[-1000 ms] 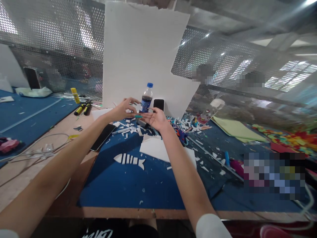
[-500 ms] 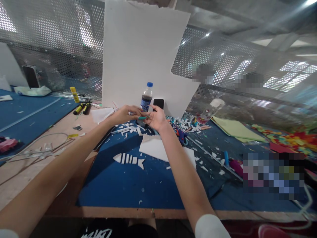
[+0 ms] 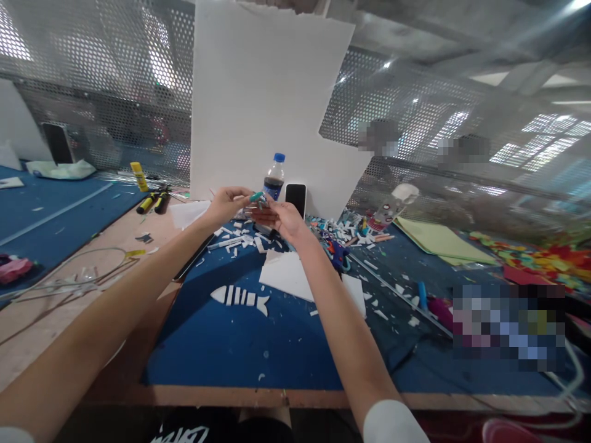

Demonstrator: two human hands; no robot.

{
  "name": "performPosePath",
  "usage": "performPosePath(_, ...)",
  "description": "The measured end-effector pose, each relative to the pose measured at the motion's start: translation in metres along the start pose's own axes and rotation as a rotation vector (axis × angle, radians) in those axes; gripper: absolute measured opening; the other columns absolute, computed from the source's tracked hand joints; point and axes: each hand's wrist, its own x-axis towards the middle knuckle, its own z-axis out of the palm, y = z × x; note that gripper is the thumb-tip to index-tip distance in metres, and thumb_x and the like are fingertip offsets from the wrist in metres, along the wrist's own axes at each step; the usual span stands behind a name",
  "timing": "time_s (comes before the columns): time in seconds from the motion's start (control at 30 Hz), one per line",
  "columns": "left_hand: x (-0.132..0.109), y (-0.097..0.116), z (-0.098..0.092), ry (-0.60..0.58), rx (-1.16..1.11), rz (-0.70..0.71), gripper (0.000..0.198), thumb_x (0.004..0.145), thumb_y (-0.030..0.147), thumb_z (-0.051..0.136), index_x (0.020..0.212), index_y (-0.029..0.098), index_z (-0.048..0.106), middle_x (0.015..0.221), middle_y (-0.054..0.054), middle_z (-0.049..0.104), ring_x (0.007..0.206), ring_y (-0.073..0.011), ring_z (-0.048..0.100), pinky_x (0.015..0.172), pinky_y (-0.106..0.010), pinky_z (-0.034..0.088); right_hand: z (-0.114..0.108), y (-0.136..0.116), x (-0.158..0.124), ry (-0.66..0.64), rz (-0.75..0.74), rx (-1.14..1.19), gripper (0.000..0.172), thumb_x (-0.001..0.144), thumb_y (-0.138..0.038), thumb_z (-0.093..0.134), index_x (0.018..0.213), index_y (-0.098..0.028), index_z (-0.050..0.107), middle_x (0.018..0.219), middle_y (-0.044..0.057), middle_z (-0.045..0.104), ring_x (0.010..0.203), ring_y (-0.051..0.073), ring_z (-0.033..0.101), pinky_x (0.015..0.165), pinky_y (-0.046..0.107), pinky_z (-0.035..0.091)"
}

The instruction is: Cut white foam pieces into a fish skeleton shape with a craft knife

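Out over the back of the blue mat, my left hand [image 3: 229, 203] pinches a small teal stick-like piece [image 3: 256, 196]; its exact kind is too small to tell. My right hand [image 3: 285, 219] meets it from the other side, thumb and forefinger at the piece's right end, the other fingers curved below. A white fish [image 3: 240, 298] made of separate cut segments lies flat on the blue mat [image 3: 231, 351] nearer me. To its right, partly behind my right forearm, is a white sheet [image 3: 284, 274]. Behind my hands stand a dark drink bottle with a blue cap [image 3: 274, 178] and a phone [image 3: 296, 195].
White and coloured scraps [image 3: 341, 229] litter the back of the mat. A tall white board [image 3: 272, 92] rises behind. Yellow-handled tools [image 3: 152, 202] and a glue stick [image 3: 138, 176] sit at back left. Yellow-green sheets [image 3: 443, 240] and a clear cup [image 3: 385, 215] are on the right.
Both hands have shifted slightly; the left is higher. The teal piece has risen and moved a little left, and now tilts upward to the right.
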Motion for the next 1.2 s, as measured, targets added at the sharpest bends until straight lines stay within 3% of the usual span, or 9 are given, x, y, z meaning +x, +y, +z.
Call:
performPosePath(0.1,0.003,-0.006,-0.002,0.033,-0.019,-0.009,0.036,0.068,0.050,0.071,0.074,0.014,0.069,0.080,-0.006,0.071,0.078,-0.0157,0.064,0.077,-0.028,0.047,-0.002,0.003,0.001,-0.003,-0.042,0.007,0.020,0.088,-0.017,0.056,0.075,-0.012,0.070,0.070,0.007,0.073,0.067,0.013,0.069,0.067,0.022,0.055)
performPosePath(0.23,0.004,-0.012,-0.003,0.043,-0.032,-0.009,0.039,0.067,0.052,0.071,0.076,0.014,0.069,0.079,-0.006,0.071,0.076,-0.0154,0.064,0.077,-0.028,0.048,-0.005,0.005,0.003,0.026,-0.067,0.043,0.021,0.088,-0.011,0.054,0.073,-0.015,0.069,0.070,0.003,0.073,0.066,0.009,0.068,0.066,0.018,0.054)
performPosePath(0.47,0.003,-0.005,-0.001,0.041,0.010,0.016,0.039,0.068,0.052,0.070,0.074,0.014,0.067,0.085,-0.009,0.072,0.085,-0.0191,0.065,0.081,-0.033,0.048,-0.004,0.012,0.009,0.132,-0.028,0.015,0.014,0.085,-0.007,0.057,0.077,-0.013,0.067,0.068,0.001,0.069,0.064,0.009,0.065,0.066,0.021,0.053)
performPosePath(0.53,0.003,-0.002,0.000,0.033,0.026,0.050,0.038,0.069,0.052,0.069,0.069,0.014,0.064,0.101,-0.011,0.069,0.098,-0.0210,0.063,0.087,-0.035,0.047,-0.004,0.015,0.012,0.192,-0.015,-0.019,0.007,0.086,-0.013,0.059,0.085,-0.012,0.065,0.077,0.002,0.068,0.070,0.011,0.065,0.068,0.025,0.053)
performPosePath(0.6,0.004,0.000,0.001,0.037,0.055,0.084,0.038,0.069,0.052,0.069,0.066,0.015,0.062,0.114,-0.012,0.063,0.108,-0.0220,0.058,0.090,-0.036,0.046,-0.005,0.018,0.014,0.244,-0.011,-0.053,0.014,0.089,-0.022,0.058,0.098,-0.012,0.062,0.093,0.004,0.066,0.079,0.014,0.064,0.071,0.031,0.054)
performPosePath(0.73,0.006,0.000,0.000,0.066,0.156,0.124,0.040,0.069,0.055,0.067,0.067,0.015,0.062,0.105,-0.011,0.061,0.096,-0.0191,0.058,0.077,-0.031,0.049,-0.006,0.023,0.018,0.295,-0.040,-0.088,0.026,0.090,-0.028,0.056,0.112,-0.014,0.057,0.110,0.007,0.061,0.091,0.018,0.062,0.076,0.037,0.054)
performPosePath(0.9,0.004,0.003,-0.001,0.035,0.309,0.152,0.032,0.075,0.047,0.065,0.069,0.015,0.064,0.066,-0.002,0.060,0.063,-0.0120,0.053,0.060,-0.024,0.044,-0.004,0.030,0.023,0.341,-0.144,-0.109,0.018,0.090,-0.027,0.056,0.101,-0.012,0.061,0.097,0.005,0.065,0.081,0.015,0.064,0.071,0.032,0.054)
performPosePath(1.03,0.003,0.006,-0.003,0.042,0.411,0.178,0.027,0.078,0.041,0.062,0.070,0.015,0.065,0.063,-0.001,0.062,0.061,-0.0121,0.052,0.059,-0.024,0.040,-0.001,0.032,0.023,0.333,-0.240,-0.121,0.014,0.087,-0.025,0.060,0.087,-0.011,0.065,0.082,0.001,0.068,0.074,0.013,0.065,0.070,0.031,0.053)
performPosePath(1.2,0.004,0.007,-0.005,0.071,0.508,0.196,0.024,0.080,0.036,0.060,0.069,0.015,0.065,0.061,-0.001,0.060,0.057,-0.0111,0.049,0.055,-0.023,0.036,0.000,0.028,0.018,0.204,-0.248,-0.116,0.007,0.070,-0.019,0.074,0.066,-0.015,0.071,0.061,-0.002,0.069,0.067,0.012,0.066,0.067,0.022,0.049)
